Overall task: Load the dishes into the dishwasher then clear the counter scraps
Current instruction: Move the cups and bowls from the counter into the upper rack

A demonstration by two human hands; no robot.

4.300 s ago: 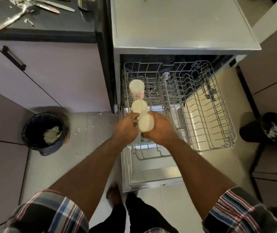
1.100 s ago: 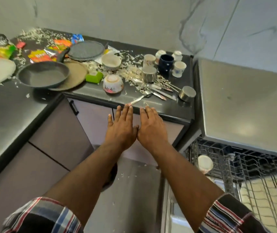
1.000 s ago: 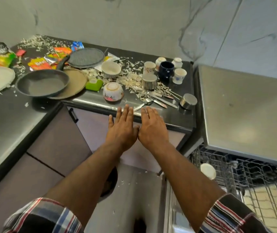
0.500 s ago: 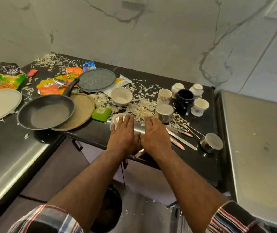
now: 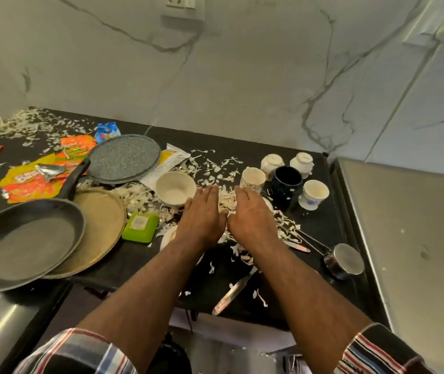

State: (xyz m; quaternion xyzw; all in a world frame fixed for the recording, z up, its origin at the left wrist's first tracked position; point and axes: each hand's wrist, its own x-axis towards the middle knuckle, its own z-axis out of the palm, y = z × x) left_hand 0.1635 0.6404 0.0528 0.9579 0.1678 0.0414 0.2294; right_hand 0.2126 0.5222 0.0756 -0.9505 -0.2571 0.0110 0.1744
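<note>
Both hands are held flat, palms down and side by side, over the middle of the black stone countertop, the left hand and the right hand with fingers straight and together, gripping nothing; whether the palms touch anything beneath cannot be told. They are probably placed so because the next dishes to be loaded lie just beyond the fingertips. A small cream ceramic bowl stands just beside the left fingertips, and a cluster of small cups, among them a dark navy mug and a white cup with blue flowers, is gathered towards the back right corner. A black non-stick frying pan overlaps a round tan plate at the left edge, with a speckled grey round plate behind. White shredded scraps are strewn across the centre, so clearing is judged not yet begun. A small steel measuring cup sits near the right edge, and a table knife overhangs the front edge, from which it could be knocked off.
</note>
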